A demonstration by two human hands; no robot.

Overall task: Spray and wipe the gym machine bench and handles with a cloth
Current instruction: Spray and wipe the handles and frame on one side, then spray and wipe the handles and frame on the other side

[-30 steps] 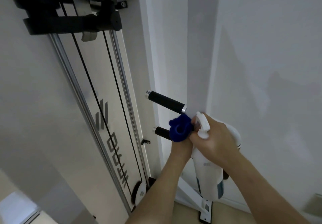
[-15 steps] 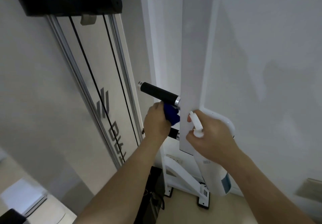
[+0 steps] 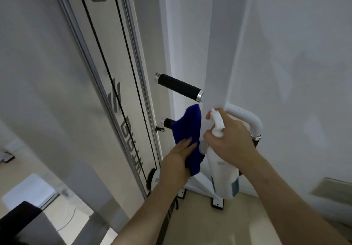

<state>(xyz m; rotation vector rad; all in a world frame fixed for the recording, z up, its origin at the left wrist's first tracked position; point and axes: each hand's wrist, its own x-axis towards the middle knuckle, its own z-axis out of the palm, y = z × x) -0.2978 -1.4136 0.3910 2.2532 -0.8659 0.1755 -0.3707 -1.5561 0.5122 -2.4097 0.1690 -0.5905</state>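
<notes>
Head view: upper handle (image 3: 179, 87) above cloth (image 3: 189, 130).

Blue cloth (image 3: 187, 130) drapes lower handle (image 3: 167, 122) (upper bare).

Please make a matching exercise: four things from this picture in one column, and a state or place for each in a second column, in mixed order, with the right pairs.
Things
1. cloth
2. spray bottle
3. upper grip
4. lower grip

States
A. bare, nothing on it
B. held in the right hand
C. partly hidden by the cloth
D. pressed by the left hand

Pairs: 1-D, 2-B, 3-A, 4-C
</notes>
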